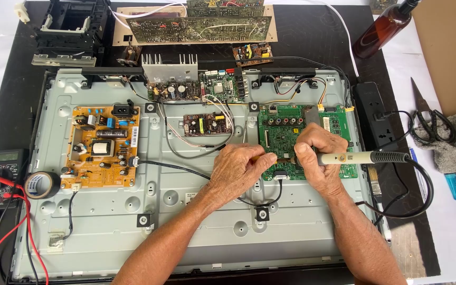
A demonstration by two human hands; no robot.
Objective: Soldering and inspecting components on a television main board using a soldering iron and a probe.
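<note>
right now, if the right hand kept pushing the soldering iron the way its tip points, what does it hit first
The right hand holds the soldering iron pointing left. Its tip is hidden between the hands, so most likely it meets the left hand first, whose fingers sit just beside it over the green circuit board. Depth is unclear.

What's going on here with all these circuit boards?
A person bends over the opened grey metal back of a flat screen. The right hand grips a cream-handled soldering iron with a black cord. The left hand pinches a thin brownish stick, both meeting over the green circuit board. An orange board sits untouched to the left.
</note>
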